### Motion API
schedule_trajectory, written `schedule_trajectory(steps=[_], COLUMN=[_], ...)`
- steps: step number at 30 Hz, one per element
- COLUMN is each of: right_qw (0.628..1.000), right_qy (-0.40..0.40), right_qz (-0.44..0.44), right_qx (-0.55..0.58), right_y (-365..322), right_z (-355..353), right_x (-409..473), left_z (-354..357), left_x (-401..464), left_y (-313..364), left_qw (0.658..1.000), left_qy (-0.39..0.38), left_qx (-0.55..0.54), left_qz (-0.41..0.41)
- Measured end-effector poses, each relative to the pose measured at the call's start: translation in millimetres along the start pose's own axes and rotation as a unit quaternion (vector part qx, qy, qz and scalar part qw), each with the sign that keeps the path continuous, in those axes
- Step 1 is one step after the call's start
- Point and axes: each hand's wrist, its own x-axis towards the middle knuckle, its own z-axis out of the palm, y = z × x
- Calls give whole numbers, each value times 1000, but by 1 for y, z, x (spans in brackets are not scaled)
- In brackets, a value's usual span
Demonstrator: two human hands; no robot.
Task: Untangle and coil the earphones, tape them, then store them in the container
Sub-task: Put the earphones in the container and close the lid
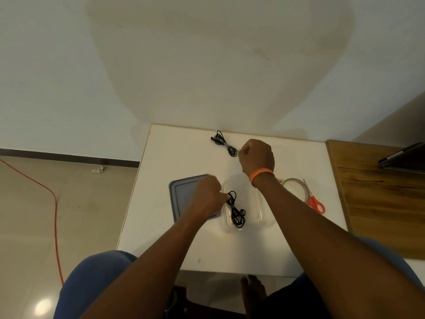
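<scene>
black coiled earphones (235,209) lengthwise in clear container (264,217), upper loop pinched by left hand (208,195) fingers

I see a white, square-topped table (184,245) set against a pale wall, and everything sits toward its far half. Near the back edge lies a black coiled earphone bundle bound with a pale strip (224,143). Closer to me, a grey rectangular plastic lid (181,192) lies flat, touching the left side of a clear rectangular plastic container (264,217), which also stands directly on the top. To the right of the container I make out a thin ring-shaped roll of clear tape (295,184), with red-handled scissors (315,202) lying against it, blades pointing away from me.
</scene>
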Motion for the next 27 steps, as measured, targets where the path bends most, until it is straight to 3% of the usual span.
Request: schedule_trajectory(steps=[5, 11, 15, 17, 20, 23, 27], right_qw=[985, 989, 996, 994, 971, 936, 915], right_qy=[-73, -62, -39, -27, 7, -7, -50], right_qz=[-96, -76, -79, -43, 3, 57, 110], right_qx=[-127, -110, -13, 96, 238, 347, 386], right_y=[-5, -3, -1, -5, -9, -4, 19], right_z=[24, 43, 28, 10, -25, -54, -71], right_x=[24, 29, 35, 31, 9, -21, -62], left_z=[2, 2, -2, -6, -8, -9, -11], left_x=[1, 2, 1, 1, -1, -4, -7], left_y=[1, -1, 1, 2, 4, 6, 8], left_qw=[1000, 1000, 1000, 1000, 999, 999, 999], left_qy=[-6, -7, -13, -14, -14, -16, -12], left_qx=[-15, -15, -18, -15, -22, -23, -22], left_qz=[-6, -15, -8, -12, -27, -35, -32])
